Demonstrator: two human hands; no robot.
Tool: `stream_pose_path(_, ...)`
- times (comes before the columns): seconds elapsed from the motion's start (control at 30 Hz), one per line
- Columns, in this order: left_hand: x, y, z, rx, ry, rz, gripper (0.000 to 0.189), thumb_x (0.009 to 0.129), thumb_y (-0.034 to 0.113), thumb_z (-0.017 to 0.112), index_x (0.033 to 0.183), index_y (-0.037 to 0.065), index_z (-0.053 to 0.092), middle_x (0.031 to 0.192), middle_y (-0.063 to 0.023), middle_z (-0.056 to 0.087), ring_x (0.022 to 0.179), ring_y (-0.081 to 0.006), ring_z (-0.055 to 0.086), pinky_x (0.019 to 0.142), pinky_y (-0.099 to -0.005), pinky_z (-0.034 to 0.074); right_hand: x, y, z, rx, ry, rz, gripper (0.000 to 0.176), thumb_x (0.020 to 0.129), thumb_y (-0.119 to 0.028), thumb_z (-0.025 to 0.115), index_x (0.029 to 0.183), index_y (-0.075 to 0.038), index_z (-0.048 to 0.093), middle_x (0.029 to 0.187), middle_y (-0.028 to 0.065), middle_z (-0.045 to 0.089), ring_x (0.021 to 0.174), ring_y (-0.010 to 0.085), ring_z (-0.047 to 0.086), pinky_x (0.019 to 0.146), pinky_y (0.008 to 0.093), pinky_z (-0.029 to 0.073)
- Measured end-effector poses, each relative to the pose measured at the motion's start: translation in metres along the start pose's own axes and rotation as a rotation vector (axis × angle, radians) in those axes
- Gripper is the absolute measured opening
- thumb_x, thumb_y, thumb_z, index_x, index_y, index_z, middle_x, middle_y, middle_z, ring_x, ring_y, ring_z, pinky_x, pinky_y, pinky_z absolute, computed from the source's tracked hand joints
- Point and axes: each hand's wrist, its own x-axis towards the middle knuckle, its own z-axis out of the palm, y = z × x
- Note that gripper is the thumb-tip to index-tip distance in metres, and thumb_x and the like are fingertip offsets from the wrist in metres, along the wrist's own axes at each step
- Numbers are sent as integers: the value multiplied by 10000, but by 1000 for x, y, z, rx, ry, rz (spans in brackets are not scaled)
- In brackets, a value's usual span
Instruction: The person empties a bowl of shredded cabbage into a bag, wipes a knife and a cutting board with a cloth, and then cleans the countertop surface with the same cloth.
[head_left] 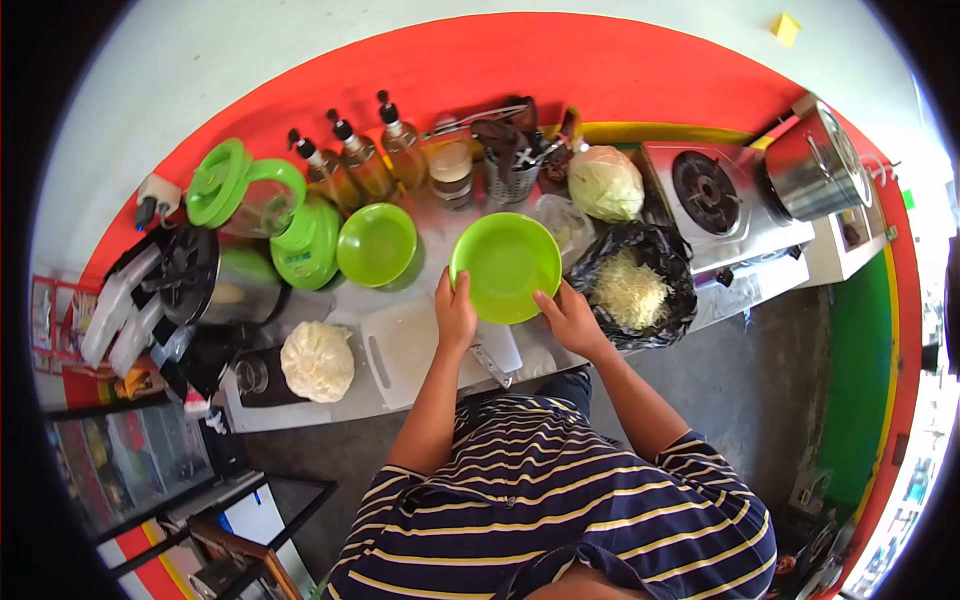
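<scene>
**Desk:** What have you got on the feed?

**Me:** I see a round bright green plastic plate, shallow and glossy, with a smooth face and a plain raised rim. It sits over the middle of the pale desk. A round green plastic bowl is on its left, and a black plastic bag of shredded cabbage is just beside it on the right. I cannot tell whether the plate rests on the desk or is lifted clear of it.

**Desk:** And the hands?

**Me:** Both are on it. The left hand has the near left part of the rim, with the thumb up on the face and the fingers closed round the edge. The right hand has the near right part of the rim, and its fingers are clamped on in the same way. I see both forearms reaching forward from a navy shirt with yellow stripes, elbows bent and wrists angled inward toward the plate.

**Desk:** Anything close by?

**Me:** A white cutting board lies just under the left wrist. A pale whole cabbage is further left. A steel gas stove is beyond the bag.
</scene>
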Motion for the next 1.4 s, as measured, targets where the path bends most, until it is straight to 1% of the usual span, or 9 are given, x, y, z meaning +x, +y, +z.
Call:
stream_pose_path(0.1, 9, -11, -34, 23, 25, -58, 355, 1109, 300, 494, 1250, -12, 588, 1025, -116, 701, 921, -188, 654, 817, -341, 514, 29, 30, 37, 343, -53, 63, 265, 1044, -184, 568, 1062, 69, 648, 796, 111, 712, 645, 182, 685, 625, 333, 536)
stream_pose_path(0.13, 14, -11, -44, 17, 48, -47, 355, 1109, 300, 494, 1250, -12, 588, 1025, -116, 701, 921, -188, 654, 817, -341, 514, 40, 35, 45, 333, -72, 49, 265, 1044, -184, 568, 1062, 69, 648, 796, 111, 712, 645, 182, 685, 625, 333, 536)
stream_pose_path(0.2, 22, -13, -69, -292, 414, -440, 408, 1087, 392, 532, 1279, 32, 552, 1009, -138, 709, 810, -192, 690, 692, -331, 550, 56, 43, 58, 367, 15, 174, 250, 1036, -163, 555, 1056, 64, 658, 802, 101, 712, 633, 185, 688, 610, 332, 539)
stream_pose_path(0.23, 29, -35, -92, -328, 502, -445, 468, 1064, 432, 564, 1331, 55, 488, 1001, -160, 711, 723, -212, 707, 595, -316, 563, 59, 40, 62, 357, -5, 166, 250, 1036, -163, 555, 1056, 64, 658, 802, 101, 712, 633, 185, 688, 610, 332, 539)
stream_pose_path(0.33, 43, -42, -124, -316, 631, -499, 477, 1062, 395, 577, 1358, 43, 452, 1002, -169, 707, 722, -239, 712, 596, -317, 567, 66, 36, 72, 307, 54, 155, 224, 1039, -159, 545, 1023, 26, 671, 799, 63, 695, 614, 142, 641, 608, 298, 489)
stream_pose_path(0.57, 71, -48, -152, -393, 484, -428, 411, 1050, 101, 558, 1432, -11, 453, 1061, -173, 711, 803, -272, 745, 706, -323, 628, 73, 41, 77, 260, 126, 162, 254, 1019, -185, 577, 1080, 49, 657, 769, 103, 701, 583, 175, 669, 590, 333, 536)
stream_pose_path(0.9, 28, -4, -147, -308, 458, -378, 210, 997, 95, 595, 1170, -8, 657, 963, -105, 728, 720, -160, 698, 660, -224, 569, 77, 39, 81, 215, 185, 175, 275, 1026, -187, 576, 1143, 55, 630, 787, 135, 724, 605, 194, 689, 582, 356, 532)
stream_pose_path(1.07, 24, 4, -115, -218, 281, -330, 219, 1011, 83, 571, 1196, 4, 657, 953, -77, 728, 749, -147, 700, 667, -229, 569, 79, 45, 88, 365, 79, 141, 286, 1038, -152, 546, 1233, 50, 600, 948, 143, 734, 661, 194, 696, 650, 352, 536)
stream_pose_path(1.4, 19, -4, -56, -209, 110, -309, 213, 1036, 66, 529, 1219, 1, 614, 1016, -77, 723, 813, -146, 715, 691, -260, 595, 70, 37, 82, 324, 19, 129, 277, 1055, -150, 516, 1263, 25, 570, 963, 119, 716, 730, 178, 715, 650, 293, 535)
